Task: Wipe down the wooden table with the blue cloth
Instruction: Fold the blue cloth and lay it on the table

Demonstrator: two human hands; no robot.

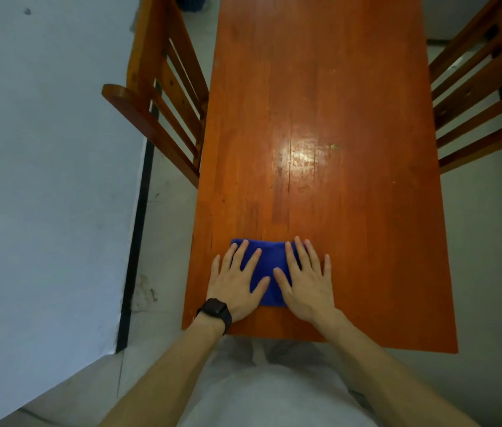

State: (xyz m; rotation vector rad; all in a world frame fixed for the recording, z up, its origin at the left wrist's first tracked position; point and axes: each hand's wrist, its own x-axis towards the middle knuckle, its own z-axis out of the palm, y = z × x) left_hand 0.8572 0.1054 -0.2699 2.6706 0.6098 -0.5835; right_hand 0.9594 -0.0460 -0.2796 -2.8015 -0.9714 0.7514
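A folded blue cloth (269, 263) lies flat on the long orange-brown wooden table (336, 118), close to the near edge and left of the table's middle. My left hand (236, 280), with a black watch on its wrist, presses flat on the cloth's left part, fingers straight and spread. My right hand (306, 278) presses flat on the cloth's right part in the same way. Both palms hide the cloth's lower corners.
A wooden slatted chair (163, 97) stands against the table's left side and another chair (483, 87) against its right side. A pale wall (43, 149) runs close along the left. A bright glare spot sits on the table's middle.
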